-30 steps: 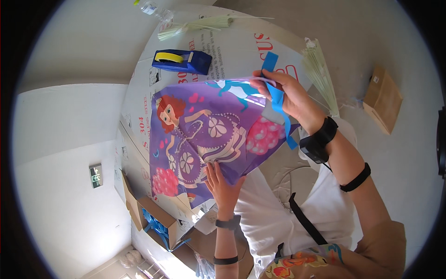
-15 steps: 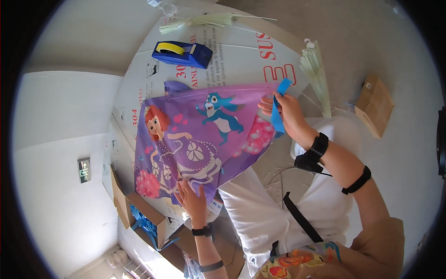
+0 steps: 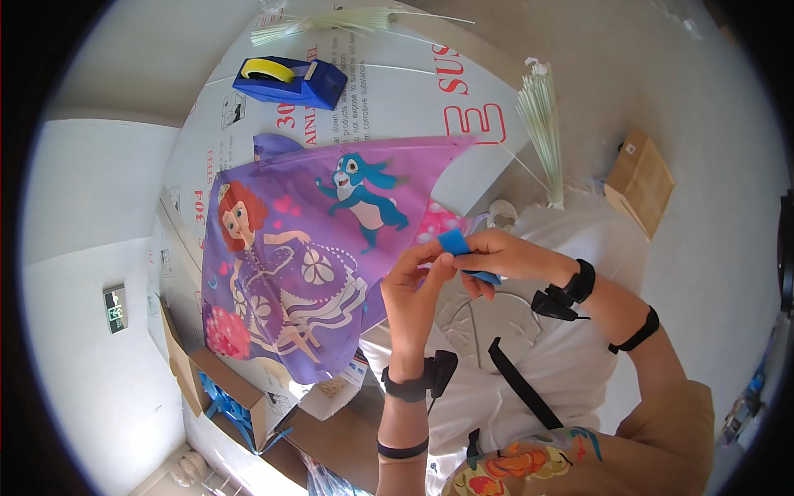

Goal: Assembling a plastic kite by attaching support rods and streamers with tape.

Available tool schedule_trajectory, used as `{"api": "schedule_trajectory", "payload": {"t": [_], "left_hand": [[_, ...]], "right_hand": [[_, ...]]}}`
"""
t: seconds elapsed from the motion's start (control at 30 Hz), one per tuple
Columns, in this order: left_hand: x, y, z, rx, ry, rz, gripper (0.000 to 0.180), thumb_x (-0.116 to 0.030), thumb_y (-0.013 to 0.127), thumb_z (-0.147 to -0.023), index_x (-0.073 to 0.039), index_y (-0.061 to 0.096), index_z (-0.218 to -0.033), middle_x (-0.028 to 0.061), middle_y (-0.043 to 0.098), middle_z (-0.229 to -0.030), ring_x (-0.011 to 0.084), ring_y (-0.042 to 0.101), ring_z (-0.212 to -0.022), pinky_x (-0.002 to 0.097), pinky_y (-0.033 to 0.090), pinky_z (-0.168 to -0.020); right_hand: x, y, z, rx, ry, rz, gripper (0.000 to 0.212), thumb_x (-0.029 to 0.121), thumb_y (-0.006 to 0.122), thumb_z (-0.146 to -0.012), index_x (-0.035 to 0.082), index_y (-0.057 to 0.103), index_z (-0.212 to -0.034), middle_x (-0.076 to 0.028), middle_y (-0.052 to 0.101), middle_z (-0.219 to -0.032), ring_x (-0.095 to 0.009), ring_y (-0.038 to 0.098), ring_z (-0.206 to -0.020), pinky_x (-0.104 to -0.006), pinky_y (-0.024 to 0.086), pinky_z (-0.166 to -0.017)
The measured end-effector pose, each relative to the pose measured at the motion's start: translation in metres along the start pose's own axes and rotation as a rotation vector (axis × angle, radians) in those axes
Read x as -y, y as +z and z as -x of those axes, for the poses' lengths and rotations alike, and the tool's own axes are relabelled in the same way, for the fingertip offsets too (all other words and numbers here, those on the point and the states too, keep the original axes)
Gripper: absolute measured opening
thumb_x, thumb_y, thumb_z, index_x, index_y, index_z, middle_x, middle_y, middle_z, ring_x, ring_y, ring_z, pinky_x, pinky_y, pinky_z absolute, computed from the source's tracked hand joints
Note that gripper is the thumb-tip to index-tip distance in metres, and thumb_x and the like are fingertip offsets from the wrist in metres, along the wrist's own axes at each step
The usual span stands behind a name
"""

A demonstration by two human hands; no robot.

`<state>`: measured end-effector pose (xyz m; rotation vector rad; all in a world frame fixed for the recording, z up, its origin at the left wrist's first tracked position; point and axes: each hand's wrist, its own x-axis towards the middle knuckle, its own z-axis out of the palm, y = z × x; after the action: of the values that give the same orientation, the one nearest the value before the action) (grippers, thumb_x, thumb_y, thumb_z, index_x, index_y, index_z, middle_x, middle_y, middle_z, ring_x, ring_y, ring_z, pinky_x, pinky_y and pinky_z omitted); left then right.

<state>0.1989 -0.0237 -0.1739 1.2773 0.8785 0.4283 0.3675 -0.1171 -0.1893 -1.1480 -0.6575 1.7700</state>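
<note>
Both my hands meet above my lap on a short blue ribbon strip. My left hand pinches it between thumb and fingers. My right hand closes on the same strip from the other side, its fingers partly hidden. A purple and pink kite sail, printed with a red-haired princess and a blue rabbit, lies spread on the table left of my hands. Part of its right corner passes behind my left hand.
On the printed table covering stands a blue tape dispenser with yellow tape. Bundles of thin pale rods lie at the back and right. A cardboard box with blue strips sits lower left; another brown box is far right.
My left hand has left the sail's lower edge and joined my right. The right hand has drawn the blue strip from the sail's right corner toward my lap. The view has shifted slightly.
</note>
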Motion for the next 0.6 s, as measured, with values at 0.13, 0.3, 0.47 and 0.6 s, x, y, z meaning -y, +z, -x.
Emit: {"api": "schedule_trajectory", "payload": {"t": [0.13, 0.3, 0.47, 0.6], "left_hand": [[0.003, 0.007, -0.002, -0.044, -0.083, 0.145, 0.014, -0.009, 0.070, -0.091, 0.001, 0.069, -0.100, 0.0008, 0.066, -0.085, 0.0074, 0.059, -0.076, 0.0208, 0.046, -0.070], [0.005, 0.013, -0.008, -0.108, -0.071, 0.131, 0.009, -0.006, 0.071, -0.090, 0.001, 0.070, -0.094, -0.0018, 0.065, -0.083, 0.0043, 0.056, -0.074, 0.0181, 0.043, -0.066], [0.009, 0.023, -0.014, -0.098, -0.062, 0.192, 0.006, -0.005, 0.072, -0.089, 0.000, 0.069, -0.090, -0.0026, 0.064, -0.081, 0.0040, 0.056, -0.076, 0.0189, 0.043, -0.068], [-0.006, 0.026, -0.016, -0.093, -0.060, 0.139, 0.011, -0.002, 0.070, -0.088, 0.000, 0.067, -0.099, -0.0007, 0.065, -0.086, 0.0053, 0.058, -0.080, 0.0195, 0.046, -0.073]], "right_hand": [[0.006, -0.007, -0.001, 0.102, 0.052, 0.034, 0.028, 0.026, 0.052, -0.102, 0.000, 0.061, -0.105, -0.007, 0.068, -0.078, -0.011, 0.065, -0.062, -0.0235, 0.049, -0.057], [-0.007, -0.010, -0.003, -0.104, -0.248, 0.030, 0.028, 0.024, 0.063, -0.097, 0.002, 0.053, -0.110, -0.008, 0.068, -0.091, -0.013, 0.068, -0.074, -0.0252, 0.053, -0.064], [0.002, -0.009, 0.002, -0.166, -0.279, -0.044, 0.027, 0.018, 0.067, -0.094, 0.004, 0.049, -0.109, -0.004, 0.064, -0.089, -0.011, 0.064, -0.074, -0.0246, 0.051, -0.063], [0.007, -0.014, 0.005, -0.187, -0.280, -0.023, 0.023, 0.017, 0.067, -0.094, 0.003, 0.053, -0.106, -0.003, 0.064, -0.089, -0.009, 0.061, -0.071, -0.0232, 0.050, -0.062]]}}
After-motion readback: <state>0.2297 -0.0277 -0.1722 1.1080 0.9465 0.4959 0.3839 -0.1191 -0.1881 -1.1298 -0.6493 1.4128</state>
